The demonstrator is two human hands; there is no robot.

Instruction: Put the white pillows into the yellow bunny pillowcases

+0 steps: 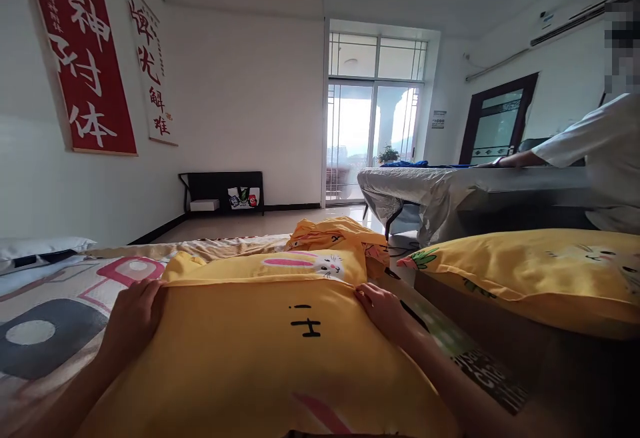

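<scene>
A yellow pillow [235, 345] with "Hi!" lettering and a pink rabbit ear lies right in front of me, filling the lower middle. My left hand [135, 311] is closed on its far left corner. At the far right corner, the fingers of my right hand [383, 311] pinch the edge. Just beyond that edge is more yellow fabric [240, 266] with a printed rabbit face; I cannot tell whether it belongs to the same pillow. Crumpled yellow cloth [335, 230] lies behind it. Parts of both thumbs are hidden.
Bedding [65, 311] with grey and pink shapes spreads at the left. Another yellow pillow [540, 271] rests at the right. Behind it, a person in a white shirt [613, 151] reaches across a plastic-covered table [425, 181]. A low black bench [220, 185] stands by the wall.
</scene>
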